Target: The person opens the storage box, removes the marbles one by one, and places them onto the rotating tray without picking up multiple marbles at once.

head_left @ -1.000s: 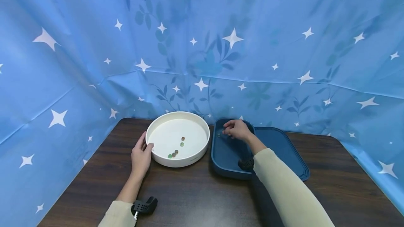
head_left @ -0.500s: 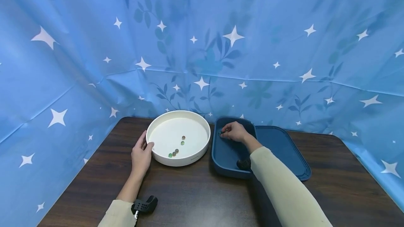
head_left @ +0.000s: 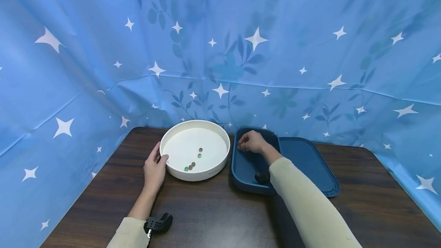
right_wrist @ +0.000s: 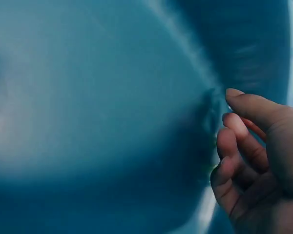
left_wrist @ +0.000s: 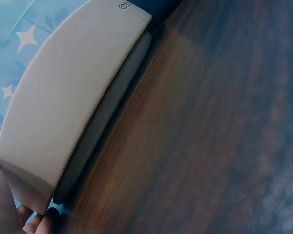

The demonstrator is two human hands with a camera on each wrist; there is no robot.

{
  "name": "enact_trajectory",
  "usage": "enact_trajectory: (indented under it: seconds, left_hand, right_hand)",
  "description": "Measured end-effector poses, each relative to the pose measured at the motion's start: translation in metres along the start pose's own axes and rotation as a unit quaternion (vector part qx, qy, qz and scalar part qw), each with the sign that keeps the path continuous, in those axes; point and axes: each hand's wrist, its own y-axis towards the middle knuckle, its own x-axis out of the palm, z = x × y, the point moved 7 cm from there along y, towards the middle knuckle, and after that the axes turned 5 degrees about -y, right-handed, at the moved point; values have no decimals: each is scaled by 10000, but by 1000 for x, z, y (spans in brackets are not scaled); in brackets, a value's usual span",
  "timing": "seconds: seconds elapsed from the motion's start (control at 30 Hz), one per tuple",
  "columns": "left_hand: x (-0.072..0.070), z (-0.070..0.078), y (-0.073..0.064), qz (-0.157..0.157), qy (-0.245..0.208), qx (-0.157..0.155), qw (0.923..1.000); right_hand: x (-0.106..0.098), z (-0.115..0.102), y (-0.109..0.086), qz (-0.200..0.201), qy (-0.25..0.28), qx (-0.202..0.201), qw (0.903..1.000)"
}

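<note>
Blue cloth, printed with white stars and leafy sprigs, hangs across the whole back, behind a dark brown wooden table. At the left, a pale sleeve and a black wrist strap lead up to the left hand, which grips the near left side of a round white tray, thumb over the rim and fingers along the outside. In the left wrist view, fingertips show under the tray's edge, and dark letters are printed on its wall. Five small marbles, some green and some brown, lie on the tray's floor: three in a short slanting row by the near wall, two farther back and to the right. Just right of the tray stands a deep blue box. The right hand is inside it near the far left corner, fingers bent and thumb close to the forefinger; whether it pinches anything, I cannot tell. Farther right, beyond the box, a flat blue lid lies on the table, partly behind the right sleeve.
</note>
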Motion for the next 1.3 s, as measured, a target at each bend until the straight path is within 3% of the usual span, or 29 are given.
enact_trajectory:
  seconds: [0.33, 0.5, 0.9, 1.3]
  left_hand:
    - [-1, 2, -1, 30, -10, -9, 10000]
    - [-3, 1, -3, 32, 27, -48, 10000]
    - [0, 3, -1, -9, 4, -10, 10000]
    - [0, 4, -1, 5, 49, 17, 10000]
  right_hand:
    - [-37, -27, -15, 379, 238, -131, 9989]
    - [-42, -52, -20, 654, 243, -344, 9970]
    - [-4, -105, -11, 438, 364, -480, 9972]
    - [42, -136, -3, 234, -422, -861, 9951]
